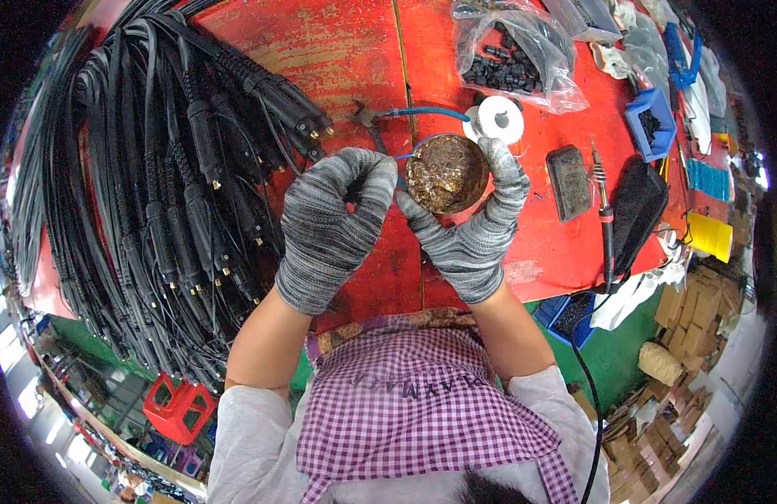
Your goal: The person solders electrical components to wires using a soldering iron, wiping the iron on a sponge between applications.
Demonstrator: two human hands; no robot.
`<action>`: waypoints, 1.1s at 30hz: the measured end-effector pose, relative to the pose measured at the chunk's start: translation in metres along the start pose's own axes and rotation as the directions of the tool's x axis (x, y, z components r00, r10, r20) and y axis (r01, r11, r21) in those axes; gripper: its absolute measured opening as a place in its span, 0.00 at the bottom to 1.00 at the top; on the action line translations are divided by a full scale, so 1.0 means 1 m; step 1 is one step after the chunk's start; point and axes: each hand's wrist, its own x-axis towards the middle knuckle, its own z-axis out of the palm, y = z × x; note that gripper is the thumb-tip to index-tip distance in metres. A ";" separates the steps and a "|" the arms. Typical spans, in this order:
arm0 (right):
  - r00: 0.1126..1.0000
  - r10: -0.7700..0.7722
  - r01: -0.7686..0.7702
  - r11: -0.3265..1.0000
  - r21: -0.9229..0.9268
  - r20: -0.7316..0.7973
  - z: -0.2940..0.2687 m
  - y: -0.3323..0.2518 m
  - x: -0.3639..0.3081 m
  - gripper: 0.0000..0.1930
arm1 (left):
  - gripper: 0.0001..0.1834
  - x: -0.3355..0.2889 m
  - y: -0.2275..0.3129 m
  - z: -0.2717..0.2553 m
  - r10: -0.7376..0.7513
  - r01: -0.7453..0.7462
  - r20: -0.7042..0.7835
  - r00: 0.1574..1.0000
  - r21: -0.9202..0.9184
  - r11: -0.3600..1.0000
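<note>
My right hand (477, 231), in a grey knit glove, grips a round tin (466, 204) from its right side and below, thumb on the near left rim. Lumpy, shiny amber-brown rosin (446, 172) fills the tin. Just left of it, my gloved left hand (334, 218) is closed in a pinch. From its fingertips a thin blue wire (404, 156) reaches the tin's left rim; the rest of it is hidden by the glove. Beyond the tin stands a white spool (500, 120), near a blue tube-like piece (430, 111) and a small dark clamp-like piece (365, 112).
A thick heap of black cables with plugs (170, 185) covers the left side of the red table (321, 42). On the right lie a dark block (568, 183), a soldering iron (606, 218) with its cord, and a blue bin (651, 124). A clear bag of black parts (514, 59) lies at the back.
</note>
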 end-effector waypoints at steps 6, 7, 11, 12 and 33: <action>1.000 -0.005 0.005 0.999 -0.032 -0.002 -0.004 -0.002 0.005 0.41 | 0.05 0.000 -0.003 0.001 0.043 -0.043 -0.015 0.999 0.029 0.999; 1.000 -0.005 0.005 0.999 -0.033 -0.002 -0.003 -0.001 0.005 0.41 | 0.05 0.000 -0.002 0.001 0.044 -0.044 -0.015 0.999 0.028 0.999; 0.999 0.024 -0.023 1.000 0.014 -0.035 -0.003 0.000 0.005 0.40 | 0.04 0.001 0.001 0.000 0.040 -0.040 -0.007 0.999 0.029 0.999; 0.999 0.023 -0.023 1.000 -0.001 -0.026 -0.003 -0.001 0.005 0.40 | 0.04 0.001 0.001 0.000 0.042 -0.042 -0.008 0.999 0.025 0.999; 0.985 0.169 -0.155 0.959 0.236 -0.039 -0.013 0.016 0.016 0.45 | 0.04 0.000 0.001 -0.001 0.065 -0.065 -0.009 0.998 0.039 0.997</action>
